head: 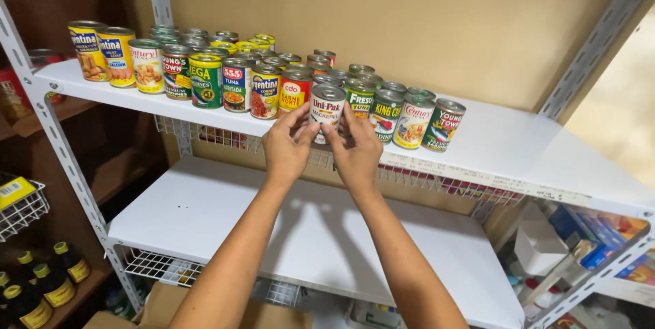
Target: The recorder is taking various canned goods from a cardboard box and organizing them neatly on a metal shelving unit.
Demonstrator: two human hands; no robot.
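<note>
Both of my hands hold one small tin with a white and red label (327,106) at the front edge of the upper white shelf (505,139). My left hand (286,146) grips its left side, fingertips on the label. On the tin's right side my right hand (355,151) does the same. The tin stands upright in the front row of several tins, between a red-labelled tin (295,92) and a green-labelled tin (359,99).
More tins fill the shelf's left half in rows, with tall yellow-labelled ones (102,50) at the far left. A lower white shelf (205,213) lies below. Dark bottles with yellow caps (48,284) stand at lower left; boxes (587,240) sit at lower right.
</note>
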